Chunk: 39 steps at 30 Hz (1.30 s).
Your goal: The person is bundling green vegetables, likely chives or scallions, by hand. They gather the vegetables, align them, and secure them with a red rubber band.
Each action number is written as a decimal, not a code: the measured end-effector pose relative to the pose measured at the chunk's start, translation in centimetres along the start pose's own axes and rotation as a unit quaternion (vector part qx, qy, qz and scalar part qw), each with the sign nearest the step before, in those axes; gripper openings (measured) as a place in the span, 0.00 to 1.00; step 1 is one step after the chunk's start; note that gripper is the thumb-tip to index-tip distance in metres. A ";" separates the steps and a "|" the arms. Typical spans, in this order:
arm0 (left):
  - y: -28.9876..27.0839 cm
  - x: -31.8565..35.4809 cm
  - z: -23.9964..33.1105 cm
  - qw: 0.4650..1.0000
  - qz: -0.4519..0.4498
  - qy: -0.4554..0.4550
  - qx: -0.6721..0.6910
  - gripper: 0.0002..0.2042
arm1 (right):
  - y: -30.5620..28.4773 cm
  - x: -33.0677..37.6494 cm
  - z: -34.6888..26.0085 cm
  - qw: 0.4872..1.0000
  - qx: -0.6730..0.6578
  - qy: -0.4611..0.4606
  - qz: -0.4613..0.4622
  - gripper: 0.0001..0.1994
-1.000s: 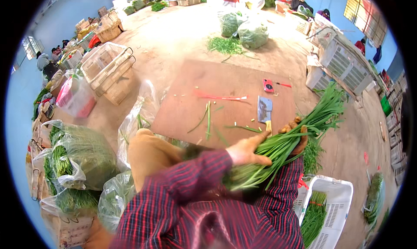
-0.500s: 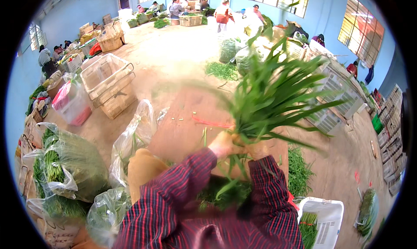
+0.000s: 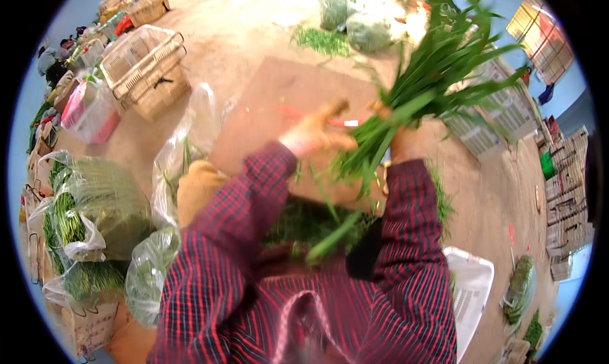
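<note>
My right hand (image 3: 398, 138) is closed around a bunch of long flat-leaved greens (image 3: 438, 88), partly hidden behind the stalks. The leaves fan out up to the right, and the stem ends point down to the left. My left hand (image 3: 317, 132) is open beside the stems, thumb and fingers spread, slightly blurred. Below both hands lies a reddish-brown board (image 3: 254, 119). On it, near my left fingers, is a thin red strip with a white end (image 3: 351, 123). More loose greens (image 3: 298, 221) show between my forearms, in shadow.
At my left stand plastic bags packed with greens (image 3: 108, 199) and stacked beige crates (image 3: 149, 72). A white basket (image 3: 472, 284) sits close by my right side. Grey crates (image 3: 495, 113) stand farther right. Cut greens (image 3: 323, 41) lie on the floor ahead.
The bunch has moved up and to the right in my right hand. My left hand has let go of the stems and opened. The view has tilted downward.
</note>
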<state>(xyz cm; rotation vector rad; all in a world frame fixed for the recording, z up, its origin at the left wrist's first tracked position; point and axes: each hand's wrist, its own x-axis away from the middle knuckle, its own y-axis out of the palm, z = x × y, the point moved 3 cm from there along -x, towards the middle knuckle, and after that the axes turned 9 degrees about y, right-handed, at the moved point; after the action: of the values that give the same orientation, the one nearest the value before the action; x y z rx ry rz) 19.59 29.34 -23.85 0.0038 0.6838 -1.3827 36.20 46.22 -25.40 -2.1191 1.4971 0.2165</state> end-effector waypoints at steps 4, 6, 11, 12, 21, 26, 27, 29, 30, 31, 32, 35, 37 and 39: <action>-3.8 3.7 -2.6 0.947 0.074 -0.056 0.309 0.43 | -1.7 0.8 -8.7 0.902 -0.353 0.170 -0.183 0.19; -3.0 4.3 -0.9 0.974 0.038 -0.048 0.220 0.44 | -1.8 1.6 -9.7 0.887 -0.403 0.155 -0.164 0.20; 3.9 6.5 3.9 0.961 0.002 -0.021 0.275 0.50 | 0.0 2.7 -11.7 0.868 -0.400 0.184 -0.227 0.20; 4.6 7.0 5.0 0.951 0.008 -0.041 0.307 0.50 | 0.5 3.6 -12.9 0.876 -0.381 0.182 -0.235 0.20; 6.5 12.6 7.1 0.848 0.113 -0.076 0.512 0.35 | 7.7 7.9 -15.7 0.838 -0.377 0.230 -0.320 0.20; 6.0 14.7 6.3 0.709 0.129 -0.144 0.678 0.31 | 9.9 8.1 -17.3 0.893 -0.263 0.215 -0.296 0.25; 5.3 16.3 6.2 0.697 0.207 -0.111 0.677 0.31 | 10.9 9.7 -19.7 0.886 -0.224 0.230 -0.334 0.27; 4.9 14.2 7.7 0.707 0.166 0.061 0.685 0.31 | 10.5 9.4 -18.6 0.930 -0.107 0.160 -0.314 0.31; 3.7 15.0 6.8 0.691 0.168 0.082 0.699 0.33 | 10.7 9.4 -18.4 0.933 -0.069 0.088 -0.343 0.31; 2.3 16.6 5.3 0.700 0.205 0.105 0.676 0.36 | 10.9 9.4 -17.9 0.929 -0.032 0.013 -0.368 0.32; 1.4 17.0 5.3 0.682 0.200 0.124 0.693 0.37 | 10.0 10.1 -17.1 0.921 -0.058 0.011 -0.385 0.33; -0.6 18.1 4.6 0.643 0.224 0.152 0.717 0.38 | 4.8 12.6 -13.7 0.943 -0.060 -0.023 -0.326 0.26; -1.6 18.6 3.8 0.642 0.241 0.161 0.709 0.37 | 2.3 14.9 -12.5 0.949 -0.113 0.088 -0.279 0.20; -2.1 19.0 2.8 0.656 0.255 0.151 0.694 0.36 | 0.3 17.3 -13.3 0.924 -0.145 0.159 -0.317 0.19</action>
<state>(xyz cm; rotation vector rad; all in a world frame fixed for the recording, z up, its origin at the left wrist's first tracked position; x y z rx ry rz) 19.50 10.75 -29.27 1.5696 -0.2886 -1.0307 40.11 25.10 -21.54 -2.8659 0.8854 -0.1645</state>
